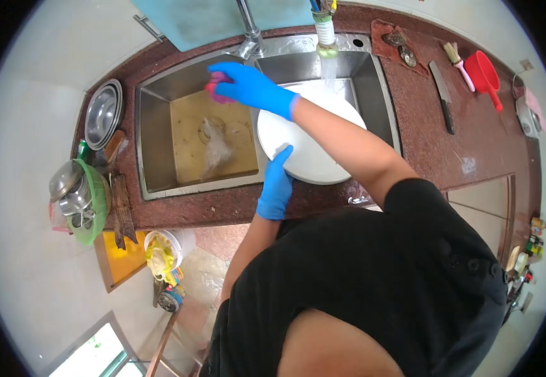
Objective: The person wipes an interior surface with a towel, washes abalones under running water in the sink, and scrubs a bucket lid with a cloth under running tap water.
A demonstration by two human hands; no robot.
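My left hand (276, 185), in a blue glove, grips the near-left rim of a large round white board (323, 147), its thumb on top. The board lies tilted over the right sink basin (383, 107). Stretched across to the left basin, my right hand (235, 83), also gloved in blue, is closed on a pink cloth (217, 88). The cloth is partly hidden by the fingers. Below that hand, the left basin (158, 141) holds cloudy brown water and a pale, thin bag-like thing (215, 147). Water runs from a spout (326, 47) behind the board.
Metal bowls (103, 116) and a green basket (100, 204) of metalware stand at the left. On the right counter (420, 147) are a knife (442, 100), a brush (460, 66), a red dipper (481, 72) and a red cloth (386, 44). A faucet (249, 38) rises behind the sink.
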